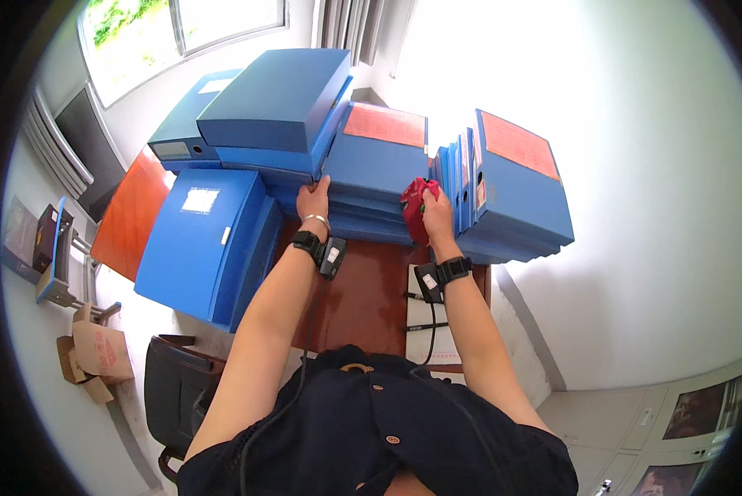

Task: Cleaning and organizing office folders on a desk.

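My left hand (313,203) is against the near left corner of a middle stack of blue file boxes (377,162). Its fingertips are partly hidden, so I cannot tell whether it grips a box. A crumpled red cloth (415,217) is bunched in my right hand (438,214), between that stack and the upright blue binders (464,180) on the right. The middle stack's top box carries a pink paper sheet (386,124). Beside the binders stands a larger blue file box (523,186), also with a pink sheet (520,141).
More blue file boxes (200,242) are piled at the left, with a tall stack (278,102) behind. The brown desk (358,297) holds white paper (436,341) and pens (425,327) near my right forearm. A black chair (175,390) and a cardboard box (101,353) stand at lower left.
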